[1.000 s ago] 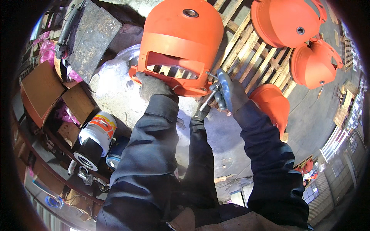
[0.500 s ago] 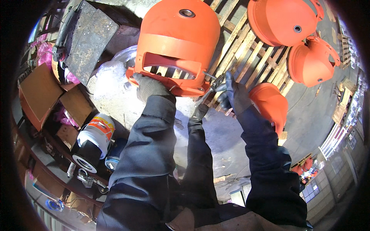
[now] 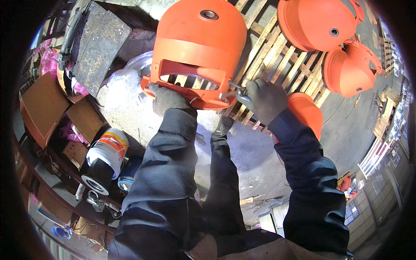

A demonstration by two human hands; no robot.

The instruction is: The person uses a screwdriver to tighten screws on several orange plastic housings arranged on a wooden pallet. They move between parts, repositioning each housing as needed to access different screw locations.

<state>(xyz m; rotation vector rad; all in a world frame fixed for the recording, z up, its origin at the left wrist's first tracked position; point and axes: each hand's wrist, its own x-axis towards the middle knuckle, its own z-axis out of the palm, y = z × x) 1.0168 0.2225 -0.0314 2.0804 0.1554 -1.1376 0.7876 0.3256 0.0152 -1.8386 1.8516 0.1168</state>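
A large orange domed metal housing (image 3: 197, 48) with a rectangular opening stands in front of me. My left hand (image 3: 170, 99), in a grey knitted glove, is closed round the left part of its lower flange. Also gloved, my right hand (image 3: 268, 102) is closed on a metal T-handled tool (image 3: 237, 90) at the flange's right corner. The tool's lower end is near a bolt hole there; I cannot tell whether it sits in the hole. My right fingers partly cover its handle.
Wooden pallets (image 3: 274, 52) lie under and beside the housing. More orange housings (image 3: 318, 24) stand to the right. On the left are a dark metal plate (image 3: 100, 45), clear plastic wrap (image 3: 123, 84), cardboard (image 3: 45, 104) and a white bucket (image 3: 106, 151).
My right hand has turned over and moved up, closing its previously spread fingers round the tool's handle. The tool has swung about at the flange corner. My left hand stays on the flange.
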